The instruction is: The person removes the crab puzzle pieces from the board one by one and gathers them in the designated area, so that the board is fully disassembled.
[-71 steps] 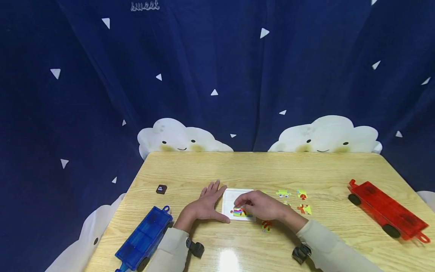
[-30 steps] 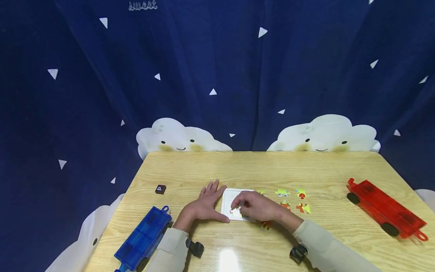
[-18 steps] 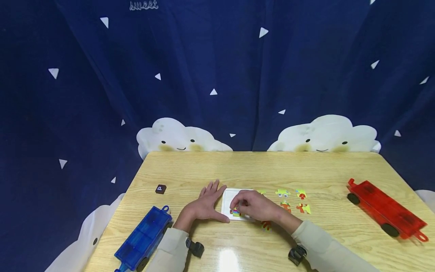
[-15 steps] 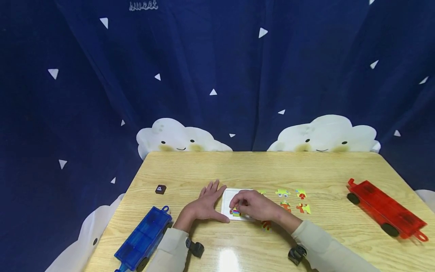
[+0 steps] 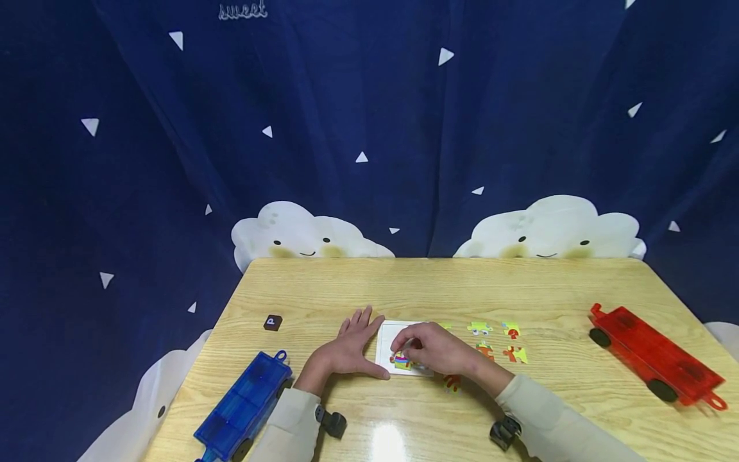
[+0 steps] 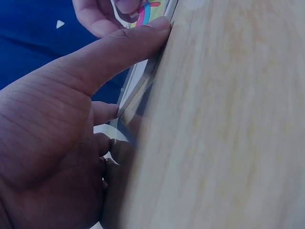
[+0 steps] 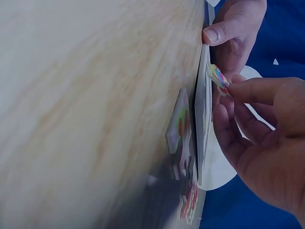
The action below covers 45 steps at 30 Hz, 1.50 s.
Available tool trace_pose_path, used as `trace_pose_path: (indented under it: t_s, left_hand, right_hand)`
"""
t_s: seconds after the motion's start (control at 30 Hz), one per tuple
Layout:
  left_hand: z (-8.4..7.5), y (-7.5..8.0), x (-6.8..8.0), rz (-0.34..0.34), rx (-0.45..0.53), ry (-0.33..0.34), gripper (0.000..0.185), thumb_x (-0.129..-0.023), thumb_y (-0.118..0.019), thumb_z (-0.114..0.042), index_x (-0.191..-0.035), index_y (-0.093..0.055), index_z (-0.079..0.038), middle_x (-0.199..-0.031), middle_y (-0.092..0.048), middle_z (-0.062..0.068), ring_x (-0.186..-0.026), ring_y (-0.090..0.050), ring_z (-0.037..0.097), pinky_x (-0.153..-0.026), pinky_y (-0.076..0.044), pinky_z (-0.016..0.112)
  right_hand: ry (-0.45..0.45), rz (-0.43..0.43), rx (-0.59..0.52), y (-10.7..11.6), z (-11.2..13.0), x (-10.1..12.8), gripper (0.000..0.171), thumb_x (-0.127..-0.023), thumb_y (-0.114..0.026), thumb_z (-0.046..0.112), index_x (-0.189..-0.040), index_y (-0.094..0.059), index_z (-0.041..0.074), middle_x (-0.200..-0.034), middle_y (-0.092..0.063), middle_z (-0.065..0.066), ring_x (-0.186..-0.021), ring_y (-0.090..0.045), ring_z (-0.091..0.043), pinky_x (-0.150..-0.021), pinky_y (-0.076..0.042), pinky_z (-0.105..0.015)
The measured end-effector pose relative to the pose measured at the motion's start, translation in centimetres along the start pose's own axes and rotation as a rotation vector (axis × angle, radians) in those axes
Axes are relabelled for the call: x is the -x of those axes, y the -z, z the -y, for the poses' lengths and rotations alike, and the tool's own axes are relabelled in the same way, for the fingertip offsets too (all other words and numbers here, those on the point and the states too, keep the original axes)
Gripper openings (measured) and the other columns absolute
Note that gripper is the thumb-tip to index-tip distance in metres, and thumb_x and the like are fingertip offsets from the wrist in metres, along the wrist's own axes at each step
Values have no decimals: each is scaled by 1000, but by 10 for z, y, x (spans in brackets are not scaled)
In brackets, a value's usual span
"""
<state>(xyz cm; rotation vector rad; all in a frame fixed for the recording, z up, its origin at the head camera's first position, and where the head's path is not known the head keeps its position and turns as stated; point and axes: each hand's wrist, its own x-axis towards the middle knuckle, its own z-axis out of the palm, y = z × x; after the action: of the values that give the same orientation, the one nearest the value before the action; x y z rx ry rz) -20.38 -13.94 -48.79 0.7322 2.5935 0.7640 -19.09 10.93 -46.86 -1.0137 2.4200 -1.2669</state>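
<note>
A white puzzle tray (image 5: 395, 330) with a raised border lies on the table between my hands. My left hand (image 5: 351, 348) is spread with straight fingers at its left side; in the left wrist view the thumb (image 6: 143, 39) touches the tray's edge. Above the tray, my right hand (image 5: 441, 350) pinches a jigsaw piece (image 7: 218, 76) with rainbow stripes on yellow between thumb and forefinger. The right wrist view has this piece tilted, close to the tray's surface. Part of the tray's right side is hidden under the right hand.
Several loose jigsaw pieces lie right of the tray, among them one with eyes (image 5: 480, 328) and a red-and-yellow one (image 5: 516, 354). Another red piece (image 5: 453, 383) is below the right hand. A blue toy wagon (image 5: 245, 404), red toy wagon (image 5: 655, 355) and dark P block (image 5: 272, 323) stand farther out.
My right hand has shifted slightly left over the tray, and the pinched jigsaw piece has changed its angle. My left hand stays in place at the tray's side.
</note>
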Motion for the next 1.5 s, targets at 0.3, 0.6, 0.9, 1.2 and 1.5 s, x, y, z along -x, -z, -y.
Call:
trace_pose_path:
  t_s: [0.3,0.6,0.9,1.2,1.5]
  left_hand:
    - [-1,-1,1,-12,10,-10,118,-76,-87,-57,-165,-23,-11,-170,-1,19,-156,3,37,-123,-1,52]
    - [1,-1,2,-21,29,-8,118,-75,-87,-57,-165,-24,-13,-171,-1,17,-156,4,37,-123,-1,52]
    - [2,-2,1,-16,33,-13,119,-75,-87,-55,-165,-23,-13,-171,1,17,-156,5,36,-123,0,52]
    - [3,-2,1,-19,34,-5,119,-74,-87,-56,-165,-24,-14,-171,0,15,-156,4,35,-123,-1,51]
    - [3,-2,0,-21,39,-8,119,-74,-88,-55,-165,-24,-13,-171,0,16,-156,4,36,-123,-1,52]
  right_hand:
    - [-15,-23,22,7,6,8,20,-94,-63,-5,-104,-76,5,-96,-73,1,-77,-60,-9,-73,-50,-25]
    - [-94,-38,1,22,11,32,17,-95,-64,-2,-97,-76,10,-88,-71,4,-75,-58,-8,-68,-49,-25]
    - [-112,-53,-2,43,1,67,15,-95,-67,-1,-96,-75,11,-89,-71,4,-77,-61,-8,-70,-51,-25]
    - [-108,-24,-69,63,-5,93,15,-95,-65,-3,-100,-75,7,-94,-71,-3,-80,-62,-10,-68,-52,-24]
    - [-185,46,-147,64,-16,102,16,-94,-61,-9,-103,-71,-1,-91,-69,-10,-74,-58,-8,-62,-48,-21]
